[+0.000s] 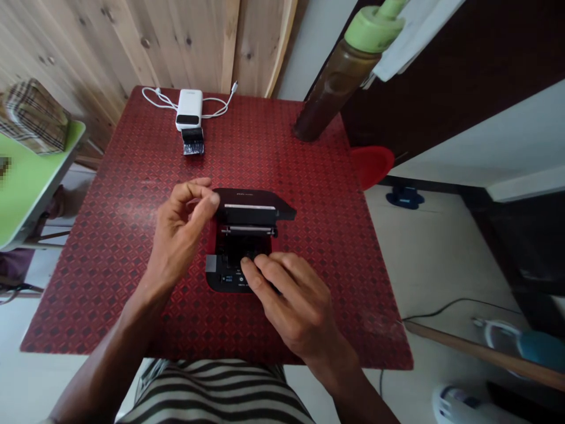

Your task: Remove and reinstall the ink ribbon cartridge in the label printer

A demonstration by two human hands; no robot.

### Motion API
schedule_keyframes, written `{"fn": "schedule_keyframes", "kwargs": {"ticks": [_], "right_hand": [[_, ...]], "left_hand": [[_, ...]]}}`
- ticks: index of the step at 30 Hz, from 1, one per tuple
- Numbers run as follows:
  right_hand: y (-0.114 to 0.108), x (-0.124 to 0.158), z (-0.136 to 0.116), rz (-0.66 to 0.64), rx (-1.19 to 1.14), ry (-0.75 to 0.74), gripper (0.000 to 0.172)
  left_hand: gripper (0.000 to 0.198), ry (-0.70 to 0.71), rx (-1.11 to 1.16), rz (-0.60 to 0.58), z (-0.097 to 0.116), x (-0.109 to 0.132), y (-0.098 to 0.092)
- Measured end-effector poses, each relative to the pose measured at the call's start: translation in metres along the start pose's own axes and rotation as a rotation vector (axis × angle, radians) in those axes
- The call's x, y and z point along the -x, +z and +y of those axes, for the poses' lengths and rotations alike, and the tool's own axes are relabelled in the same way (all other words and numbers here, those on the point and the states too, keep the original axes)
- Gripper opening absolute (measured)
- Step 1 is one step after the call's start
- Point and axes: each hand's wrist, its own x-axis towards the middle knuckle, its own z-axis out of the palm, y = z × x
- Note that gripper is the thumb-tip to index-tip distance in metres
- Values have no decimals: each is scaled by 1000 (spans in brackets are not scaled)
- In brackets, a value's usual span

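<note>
A small black printer-like device (217, 281) sits on the table in front of me, its hinged lid (251, 197) raised. A thin metal-coloured roller bar (249, 229) crosses beneath the lid, above a dark hollow. My left hand (179, 227) has its thumb and forefinger closed at the lid's upper left corner. Over the device's front right side lies my right hand (295, 300), its fingertips at the hollow's front edge and its fingers close together. That hand covers part of the front panel, where small ports and a round button show.
A white power bank (189, 106) with a white cable stands at the back, a small black item with white marks (193, 142) before it. A tall brown bottle with a green cap (329, 82) rises at the back right. A red stool (373, 165) is beside the patterned table (132, 171).
</note>
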Motion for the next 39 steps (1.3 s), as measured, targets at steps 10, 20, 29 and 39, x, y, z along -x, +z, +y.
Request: {"fn": "schedule_keyframes", "kwargs": {"ticks": [10,20,29,39], "right_hand": [[8,8,-5,50,-44,43,28],[4,13,-8,23,5,236,35],[9,20,-8,28,-86,339,35],[17,31,-14,86,-145,368,40]], "left_hand": [[70,-320,87,-123,-30,48,-19],[64,-303,252,-188,-29,46,-13],[59,-283,289,-190,-28,48,-9],[55,-316,305,-159,-38,68,-16]]}}
